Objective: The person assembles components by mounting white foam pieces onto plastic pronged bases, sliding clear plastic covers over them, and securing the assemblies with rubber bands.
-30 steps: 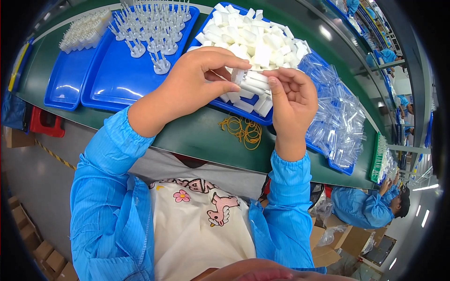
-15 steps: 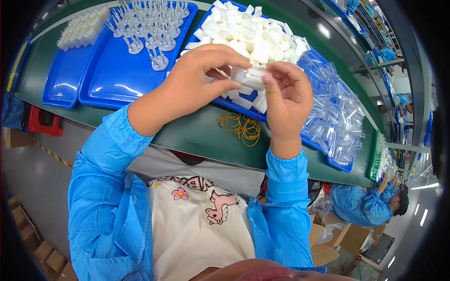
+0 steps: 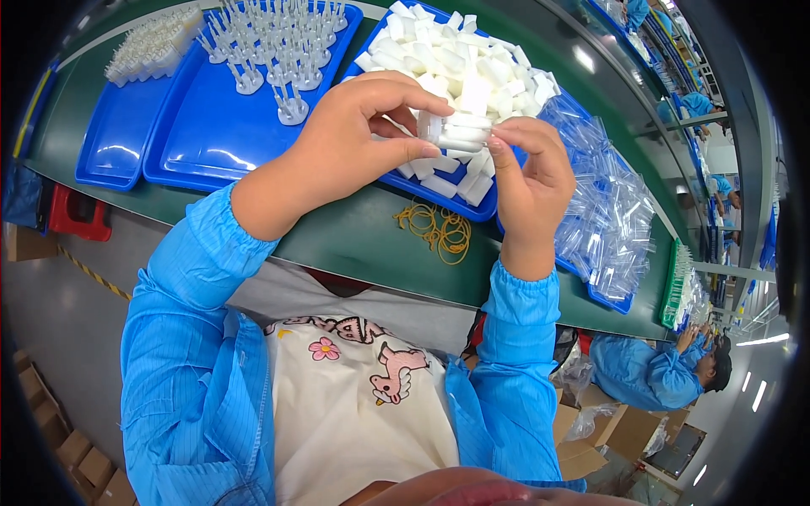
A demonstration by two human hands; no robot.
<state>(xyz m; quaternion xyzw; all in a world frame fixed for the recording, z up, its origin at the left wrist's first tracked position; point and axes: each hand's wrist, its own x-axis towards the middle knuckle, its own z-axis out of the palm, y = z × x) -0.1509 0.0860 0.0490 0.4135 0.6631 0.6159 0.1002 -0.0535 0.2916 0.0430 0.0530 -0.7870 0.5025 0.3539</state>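
Note:
My left hand [image 3: 342, 139] pinches a clear plastic piece with a round base [image 3: 430, 126] between thumb and fingers. White foam pieces [image 3: 467, 133] stick out of that base toward the right. At their right end, the thumb and fingertips of my right hand [image 3: 536, 169] are closed on the foam. Both hands hold this part over the near edge of a blue tray [image 3: 475, 211] heaped with loose white foam blocks [image 3: 451, 59]. Clear plastic pieces with round bases and upright prongs [image 3: 291, 105] stand in another blue tray [image 3: 198, 160] to the left.
A narrow blue tray [image 3: 105, 160] at far left holds rows of white-filled pieces [image 3: 152, 46]. Clear plastic tubes [image 3: 603, 211] pile up on the right. Yellow rubber bands [image 3: 447, 232] lie on the green table [image 3: 337, 249]. A co-worker [image 3: 650, 371] sits at far right.
My right hand has shifted a little to the right along the held part. More of the white foam shows between my hands. My left hand keeps its grip.

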